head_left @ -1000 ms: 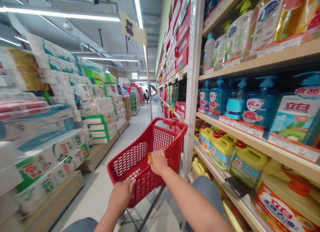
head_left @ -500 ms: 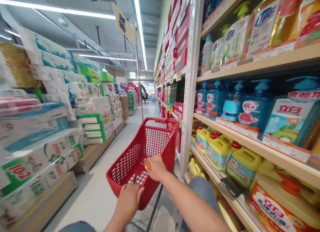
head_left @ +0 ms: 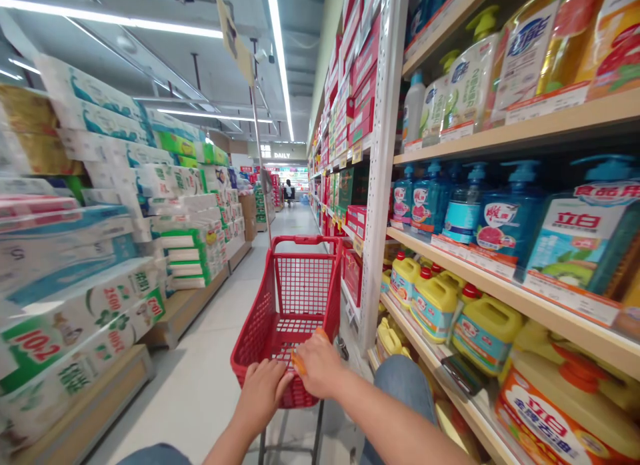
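A small red shopping cart (head_left: 256, 313) with perforated plastic sides stands in front of me, its basket facing up the aisle. My left hand (head_left: 264, 390) is closed over the near rim of the basket. Just to its right, my right hand (head_left: 320, 366) is closed around a bright orange object (head_left: 299, 362), which shows on both sides of the fingers; its kind is hidden. That hand also rests at the near rim. A thin pole with a pale flag (head_left: 234, 38) rises from the cart's far left side.
Shelves on the right carry pump bottles (head_left: 507, 215) and yellow jugs (head_left: 487, 331). A dark flat object (head_left: 466, 373) lies on the lower shelf. A white upright post (head_left: 383, 185) edges the shelving. Packs of tissue paper (head_left: 80, 338) are stacked on low platforms at left. The aisle floor (head_left: 225, 298) runs between.
The cart has swung from an angle to nearly straight along the aisle, its flag pole shifting left. My hands have drawn closer together and stay on its near end.
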Demonstrator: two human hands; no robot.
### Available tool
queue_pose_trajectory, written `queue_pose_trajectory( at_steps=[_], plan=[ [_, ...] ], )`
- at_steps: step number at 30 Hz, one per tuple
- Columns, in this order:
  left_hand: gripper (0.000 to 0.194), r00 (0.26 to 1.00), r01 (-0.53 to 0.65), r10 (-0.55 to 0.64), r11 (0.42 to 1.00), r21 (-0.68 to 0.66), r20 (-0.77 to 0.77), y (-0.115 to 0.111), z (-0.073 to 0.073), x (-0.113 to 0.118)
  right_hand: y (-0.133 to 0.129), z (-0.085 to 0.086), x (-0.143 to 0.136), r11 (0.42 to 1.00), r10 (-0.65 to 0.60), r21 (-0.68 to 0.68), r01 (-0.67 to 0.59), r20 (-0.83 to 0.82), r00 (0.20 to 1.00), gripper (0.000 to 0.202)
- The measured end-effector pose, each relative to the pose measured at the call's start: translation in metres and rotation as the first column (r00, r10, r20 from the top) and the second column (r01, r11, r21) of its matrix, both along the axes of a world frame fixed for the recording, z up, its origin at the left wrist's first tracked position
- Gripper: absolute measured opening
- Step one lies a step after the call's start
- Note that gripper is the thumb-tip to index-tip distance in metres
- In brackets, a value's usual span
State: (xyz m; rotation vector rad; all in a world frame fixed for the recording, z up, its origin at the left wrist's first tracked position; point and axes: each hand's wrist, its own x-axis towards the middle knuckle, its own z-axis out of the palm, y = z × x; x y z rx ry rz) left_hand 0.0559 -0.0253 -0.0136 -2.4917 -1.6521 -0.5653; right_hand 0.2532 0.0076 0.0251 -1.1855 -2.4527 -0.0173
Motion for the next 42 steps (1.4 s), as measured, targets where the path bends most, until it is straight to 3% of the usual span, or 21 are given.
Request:
queue_pose_trajectory(
  at_steps=[2, 4, 9, 12, 15, 18, 22, 24, 26, 28, 30, 32, 35, 39, 42],
  plan=[
    [0.043, 1.000, 0.010, -0.010, 1.000, -0.029, -0.007, 0.004, 0.002, -0.005, -0.009, -0.002, 0.010, 0.997, 0.080, 0.000, -0.080, -0.013, 0.997, 0.026],
    [0.046, 1.000, -0.005, 0.004, 0.999, -0.037, -0.025, 0.008, 0.005, -0.012, -0.009, -0.005, 0.021, 0.997, 0.073, 0.001, -0.074, -0.068, 0.995, 0.031],
    [0.048, 0.996, -0.068, 0.067, 0.998, -0.008, -0.050, 0.010, 0.005, -0.001, -0.006, -0.031, 0.010, 0.972, -0.232, 0.004, 0.236, -0.167, 0.958, 0.044],
    [0.046, 0.997, -0.057, 0.056, 0.998, -0.014, -0.049, 0.008, 0.004, 0.013, -0.015, -0.043, 0.000, 0.973, -0.220, 0.026, 0.229, -0.195, 0.956, 0.047],
    [0.039, 0.995, 0.078, -0.079, 0.997, -0.016, -0.066, 0.008, 0.006, 0.009, -0.018, -0.034, 0.011, 0.982, -0.184, 0.009, 0.189, -0.182, 0.966, 0.036],
    [0.032, 0.979, 0.186, -0.179, 0.981, 0.061, -0.101, 0.012, 0.006, 0.003, -0.008, -0.020, 0.030, 0.970, -0.243, -0.023, 0.242, -0.147, 0.959, 0.029],
    [0.034, 0.986, 0.116, -0.098, 0.984, 0.137, -0.134, 0.017, -0.003, 0.021, -0.004, -0.021, 0.025, 0.932, -0.357, -0.006, 0.363, -0.191, 0.914, 0.026],
    [0.034, 0.990, 0.088, -0.071, 0.986, 0.143, -0.124, 0.017, -0.006, 0.031, -0.009, -0.027, 0.016, 0.947, -0.314, 0.006, 0.322, -0.210, 0.926, 0.028],
    [0.032, 0.984, 0.154, -0.141, 0.981, 0.115, -0.108, 0.015, -0.002, 0.032, -0.012, -0.031, 0.015, 0.974, -0.222, 0.010, 0.228, -0.198, 0.955, 0.032],
    [0.030, 0.966, 0.249, -0.240, 0.964, 0.092, -0.096, 0.013, 0.006, 0.024, -0.010, -0.029, 0.023, 0.982, -0.185, -0.010, 0.186, -0.165, 0.969, 0.032],
    [0.028, 0.950, 0.306, -0.298, 0.947, 0.098, -0.096, 0.012, 0.014, 0.012, -0.003, -0.023, 0.038, 0.974, -0.228, -0.032, 0.226, -0.142, 0.963, 0.032],
    [0.028, 0.951, 0.305, -0.295, 0.945, 0.118, -0.092, 0.013, 0.016, 0.006, 0.005, -0.019, 0.048, 0.953, -0.302, -0.028, 0.301, -0.154, 0.941, 0.031],
    [0.027, 0.968, 0.244, -0.234, 0.962, 0.125, -0.092, 0.014, 0.010, 0.015, 0.003, -0.021, 0.044, 0.934, -0.352, -0.016, 0.356, -0.199, 0.915, 0.030],
    [0.027, 0.975, 0.211, -0.200, 0.970, 0.118, -0.099, 0.016, 0.000, 0.034, -0.017, -0.034, 0.024, 0.973, -0.222, 0.002, 0.229, -0.237, 0.946, 0.034],
    [0.031, 0.974, 0.223, -0.216, 0.964, 0.145, -0.069, 0.023, -0.001, 0.028, -0.019, -0.036, 0.031, 0.984, -0.176, -0.022, 0.176, -0.247, 0.953, 0.035]
  ],
)
